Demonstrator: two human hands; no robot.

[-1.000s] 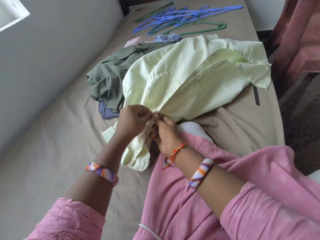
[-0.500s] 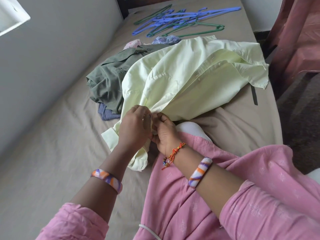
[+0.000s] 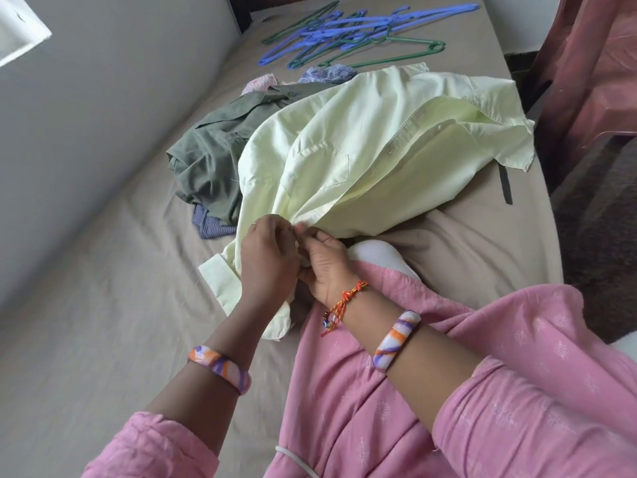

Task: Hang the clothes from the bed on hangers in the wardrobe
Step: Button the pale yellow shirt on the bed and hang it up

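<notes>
While our left hand and right hand both pinch the pale green shirt at its near end, mid-frame, its length runs away to the upper right, toward the hangers (top of frame, well apart) on the bed.

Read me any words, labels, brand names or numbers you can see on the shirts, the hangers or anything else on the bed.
None: no writing shows.
Pale yellow shirt, pinched by left hand and right hand: no tag or print visible.
Green shirt: none.
Plastic hangers: no legible marks.
</notes>
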